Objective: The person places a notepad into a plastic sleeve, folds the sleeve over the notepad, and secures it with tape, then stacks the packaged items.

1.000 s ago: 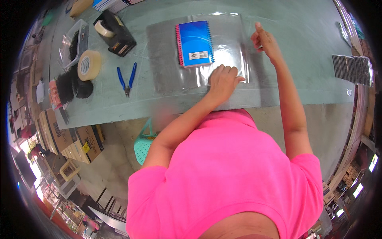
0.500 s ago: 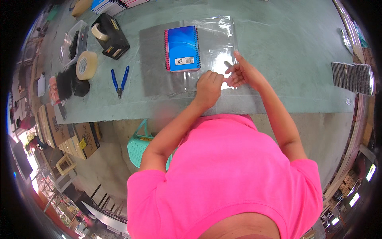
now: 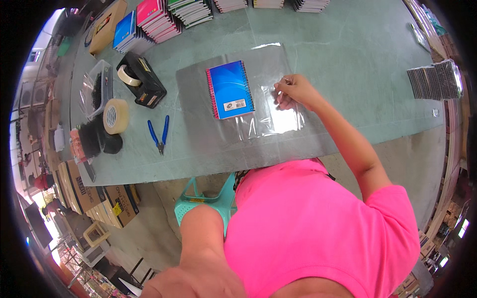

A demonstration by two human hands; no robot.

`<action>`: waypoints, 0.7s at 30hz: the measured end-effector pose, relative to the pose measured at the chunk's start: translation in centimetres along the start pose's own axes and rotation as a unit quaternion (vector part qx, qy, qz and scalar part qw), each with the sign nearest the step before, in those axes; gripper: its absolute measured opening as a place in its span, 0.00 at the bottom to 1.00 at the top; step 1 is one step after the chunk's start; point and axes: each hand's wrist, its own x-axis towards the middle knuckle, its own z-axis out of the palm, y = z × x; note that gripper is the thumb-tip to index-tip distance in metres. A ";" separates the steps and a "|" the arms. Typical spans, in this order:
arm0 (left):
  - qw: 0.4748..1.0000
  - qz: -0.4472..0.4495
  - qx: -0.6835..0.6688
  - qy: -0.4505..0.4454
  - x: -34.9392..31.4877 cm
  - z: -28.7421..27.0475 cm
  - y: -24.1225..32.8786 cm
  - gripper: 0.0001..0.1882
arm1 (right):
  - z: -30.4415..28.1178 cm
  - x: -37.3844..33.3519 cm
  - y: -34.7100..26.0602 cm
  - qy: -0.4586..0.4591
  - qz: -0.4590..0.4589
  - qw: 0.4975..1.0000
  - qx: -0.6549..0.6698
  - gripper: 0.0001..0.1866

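A blue spiral notebook (image 3: 231, 92) with a wire binding along both sides, pink at its left edge, lies on a clear plastic sheet (image 3: 194, 129) on the green-grey table. My right hand (image 3: 294, 93) is over the sheet's right part, beside the notebook and apart from it. Its fingers are curled in with the thumb against them; whatever may be between them is too small to make out. My left hand (image 3: 194, 282) is raised close to the camera at the lower edge, blurred, its fingers cut off from view.
Blue-handled cutters (image 3: 159, 136), a black tape dispenser (image 3: 144, 82), a tape roll (image 3: 116, 116) and a clear plastic bin (image 3: 102, 87) stand at left. Notebook stacks (image 3: 156, 22) line the far side. Black binding pieces (image 3: 433, 82) lie at right. A turquoise stool (image 3: 189, 202) is below the table edge.
My left hand has left the sheet's near edge and come up toward the camera. My right hand's spread fingers have curled in. The view has shifted, showing more of the far notebook stacks.
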 end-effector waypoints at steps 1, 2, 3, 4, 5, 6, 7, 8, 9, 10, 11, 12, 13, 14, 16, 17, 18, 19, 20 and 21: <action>0.999 0.045 -0.017 -0.023 0.0 -0.6 -0.9 0.12 | 0.1 0.0 -0.2 0.006 0.008 1.000 0.000 0.15; 0.994 0.091 -0.033 -0.046 -0.1 -1.1 -1.4 0.11 | 0.3 0.1 -0.4 0.010 0.015 1.000 0.001 0.15; 0.995 0.081 -0.006 -0.066 -0.2 -1.4 -1.1 0.10 | 0.5 0.1 -0.7 0.014 0.023 1.000 0.002 0.15; 0.994 0.071 0.021 -0.085 -0.3 -1.7 -0.6 0.09 | 0.5 0.1 -0.8 0.006 0.009 1.000 -0.004 0.15; 0.992 0.059 0.050 -0.102 -0.5 -2.1 -0.1 0.08 | 0.7 0.1 -0.6 -0.003 -0.003 1.000 -0.008 0.14; 0.987 0.070 0.093 -0.112 -1.2 -2.3 0.2 0.07 | 0.8 0.1 -0.5 -0.013 -0.015 1.000 -0.012 0.14; 0.980 0.080 0.136 -0.121 -2.4 -2.4 0.5 0.06 | 0.8 0.3 -0.5 -0.005 -0.015 1.000 -0.012 0.15; 0.971 0.094 0.177 -0.128 -3.4 -2.9 0.4 0.06 | 0.6 0.6 -0.4 0.002 -0.012 1.000 -0.017 0.16; 0.959 0.077 0.265 -0.068 -3.5 -3.8 0.0 0.05 | 0.8 0.7 -0.4 0.008 -0.007 1.000 -0.021 0.16; 0.935 0.059 0.350 -0.008 -3.3 -5.3 -0.8 0.05 | 0.9 0.3 -0.5 0.014 -0.004 1.000 -0.025 0.15; 0.909 0.031 0.415 0.033 -1.2 -8.5 -2.1 0.07 | 0.0 0.1 -0.5 0.043 -0.005 0.998 -0.050 0.15; 0.863 0.013 0.496 0.090 0.1 -10.2 -3.2 0.09 | 0.4 -0.3 -1.2 0.044 -0.018 0.996 -0.079 0.15; 0.805 0.029 0.586 0.088 2.4 -13.7 -3.9 0.10 | 1.2 -0.9 -2.3 0.039 -0.037 0.992 -0.111 0.15; 0.739 0.040 0.667 0.085 5.1 -18.0 -4.7 0.12 | 1.9 -1.2 -3.2 0.035 -0.053 0.987 -0.151 0.14; 0.642 0.033 0.757 0.118 8.2 -26.3 -6.2 0.19 | 3.9 -1.8 -5.8 0.022 -0.090 0.968 -0.234 0.14; 0.625 0.060 0.770 0.115 8.9 -29.1 -6.9 0.20 | 4.9 -2.0 -6.9 0.023 -0.111 0.956 -0.270 0.14; 0.606 0.082 0.783 0.112 9.2 -31.4 -7.6 0.21 | 6.3 -2.1 -7.6 0.022 -0.130 0.944 -0.303 0.14; 0.590 0.104 0.794 0.107 9.4 -32.8 -8.3 0.22 | 7.2 -2.1 -8.0 0.024 -0.146 0.930 -0.335 0.15; 0.611 0.086 0.779 0.113 9.5 -33.6 -9.3 0.24 | 7.7 -1.0 -7.2 0.047 -0.244 0.891 -0.380 0.13; 0.631 0.066 0.763 0.121 9.6 -33.9 -10.3 0.25 | 8.6 -0.4 -7.0 0.044 -0.242 0.882 -0.402 0.12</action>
